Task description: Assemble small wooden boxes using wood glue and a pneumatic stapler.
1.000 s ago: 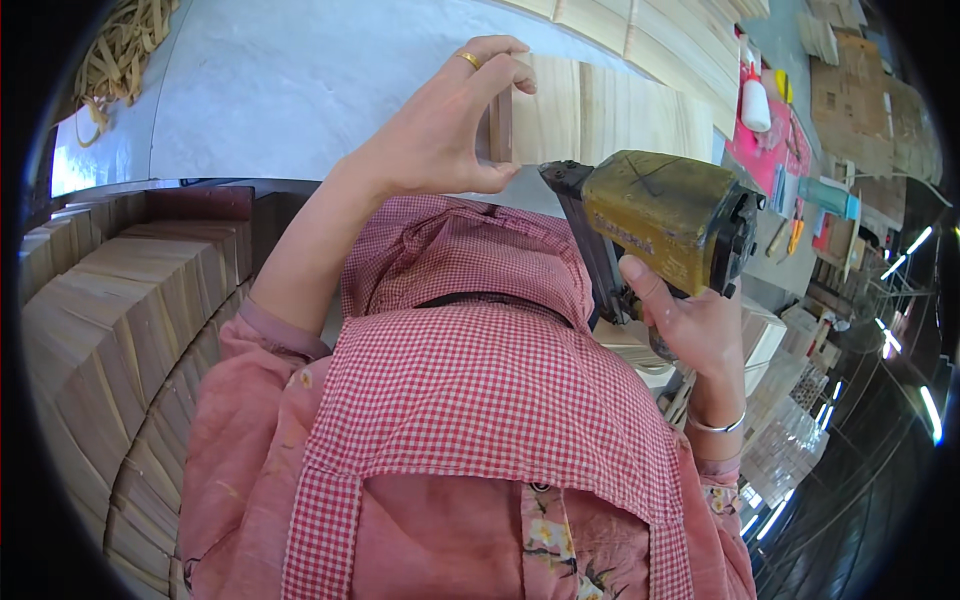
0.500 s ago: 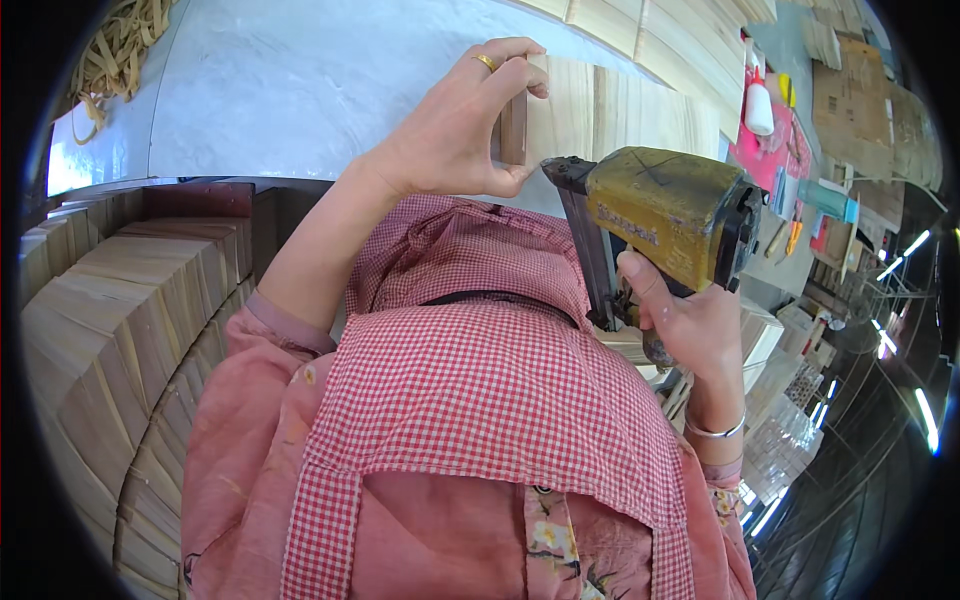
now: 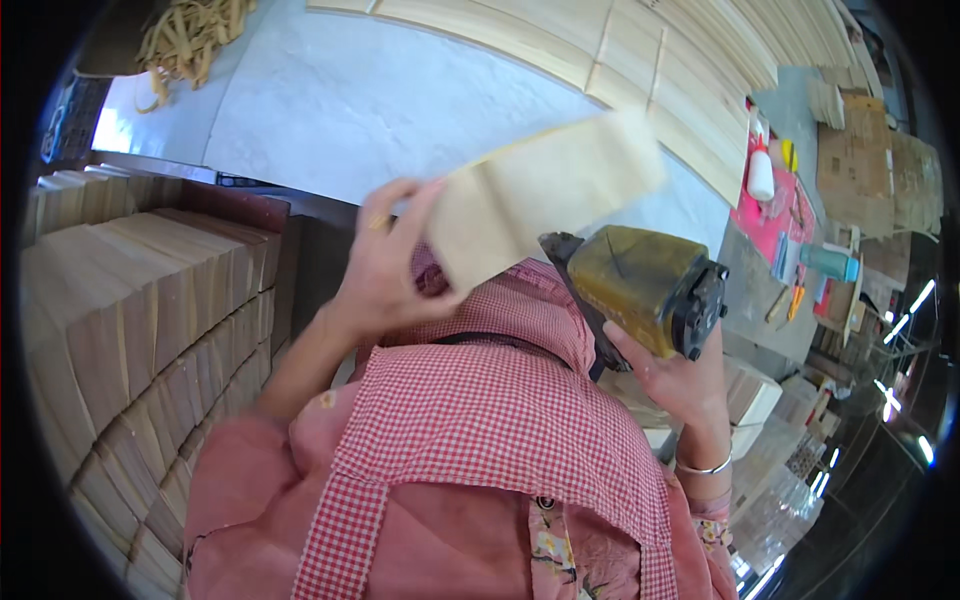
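My left hand pinches 1 blurred pale wood piece, raised above the white worktable. My right hand is clenched around the yellow nail gun. I'd steady the piece and keep my fingers off the nose before firing.

Stacked wood blocks, glue bottle, shavings.

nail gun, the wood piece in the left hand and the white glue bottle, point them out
nail gun (image 3: 640, 285), head view, on its yellow-brown body
wood piece (image 3: 545, 195), head view, on its pale flat face
white glue bottle (image 3: 761, 178), head view, on the bottle's white body
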`<state>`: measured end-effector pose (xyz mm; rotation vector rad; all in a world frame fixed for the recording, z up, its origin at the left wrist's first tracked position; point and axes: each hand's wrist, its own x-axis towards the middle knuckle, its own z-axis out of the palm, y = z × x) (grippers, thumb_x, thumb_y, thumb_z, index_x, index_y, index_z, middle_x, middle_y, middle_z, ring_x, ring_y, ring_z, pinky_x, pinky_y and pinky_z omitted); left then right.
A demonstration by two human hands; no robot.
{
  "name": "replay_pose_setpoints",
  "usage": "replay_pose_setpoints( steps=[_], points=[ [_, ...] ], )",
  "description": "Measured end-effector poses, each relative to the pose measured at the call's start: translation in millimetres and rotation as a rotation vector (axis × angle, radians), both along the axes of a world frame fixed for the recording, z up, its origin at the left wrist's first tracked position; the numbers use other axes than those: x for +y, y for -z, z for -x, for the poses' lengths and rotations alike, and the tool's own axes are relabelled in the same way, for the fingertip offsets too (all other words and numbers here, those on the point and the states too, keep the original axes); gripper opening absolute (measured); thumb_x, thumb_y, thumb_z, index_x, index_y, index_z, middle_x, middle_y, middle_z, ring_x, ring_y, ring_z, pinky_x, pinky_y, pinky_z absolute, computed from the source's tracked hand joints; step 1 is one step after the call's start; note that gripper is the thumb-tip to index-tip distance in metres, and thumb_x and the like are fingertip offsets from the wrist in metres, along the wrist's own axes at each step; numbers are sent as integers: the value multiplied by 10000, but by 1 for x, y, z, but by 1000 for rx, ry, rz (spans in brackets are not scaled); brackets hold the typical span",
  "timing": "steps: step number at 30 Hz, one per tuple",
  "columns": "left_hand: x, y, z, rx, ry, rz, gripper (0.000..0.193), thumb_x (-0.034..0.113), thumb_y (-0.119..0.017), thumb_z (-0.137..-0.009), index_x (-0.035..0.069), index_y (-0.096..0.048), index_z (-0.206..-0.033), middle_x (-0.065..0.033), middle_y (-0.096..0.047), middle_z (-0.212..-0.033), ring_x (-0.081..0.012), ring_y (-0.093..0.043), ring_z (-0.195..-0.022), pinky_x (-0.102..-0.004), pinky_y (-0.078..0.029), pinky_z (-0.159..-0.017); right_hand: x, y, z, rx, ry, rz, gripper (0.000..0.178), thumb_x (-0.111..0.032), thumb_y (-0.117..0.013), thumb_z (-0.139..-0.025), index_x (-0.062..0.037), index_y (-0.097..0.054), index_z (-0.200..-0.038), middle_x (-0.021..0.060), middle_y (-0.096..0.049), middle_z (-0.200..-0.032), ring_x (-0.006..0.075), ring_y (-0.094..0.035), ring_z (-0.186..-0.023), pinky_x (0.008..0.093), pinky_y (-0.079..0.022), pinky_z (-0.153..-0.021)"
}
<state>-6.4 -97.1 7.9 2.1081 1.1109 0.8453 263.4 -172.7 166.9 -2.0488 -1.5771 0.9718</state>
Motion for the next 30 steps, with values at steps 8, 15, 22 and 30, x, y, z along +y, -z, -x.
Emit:
replay_pose_setpoints(
  steps=[8,15,22,30],
  points=[
    [-66,-8,-10,-62,-200,421,972,328,-881,-742,13,-373,-1508,-174,-459,-1299,-322,-487,-1171,-423,-444,-1016,-9,13,-26,43,143,-153,276,-64,-827,-778,55,-687,-984,125,-747,-927,190,-673,-745,311,-540,-664],
    [-22,0,-72,-310,-73,17,259,47,-696,-865,-4,-669,-1118,-118,-559,-1268,-174,-584,-774,-276,-496,-708,-46,13,-81,-52,361,-33,381,-79,-827,-788,59,-652,-1097,150,-733,-1024,217,-699,-836,315,-555,-724],
    [96,23,-21,-331,-631,-89,415,105,-773,-830,10,-643,-1213,-125,-628,-1053,-173,-609,-729,-281,-529,-679,-43,15,-78,-99,317,-7,371,-102,-849,-773,68,-656,-1041,143,-732,-976,225,-691,-801,332,-552,-712],
    [108,-4,-25,-211,-612,280,311,214,-772,-877,-3,-737,-1098,-88,-708,-947,-141,-622,-831,-252,-504,-736,-24,5,-58,-154,89,-2,321,-91,-842,-763,85,-680,-978,141,-740,-886,204,-670,-715,320,-532,-623]
  ],
)
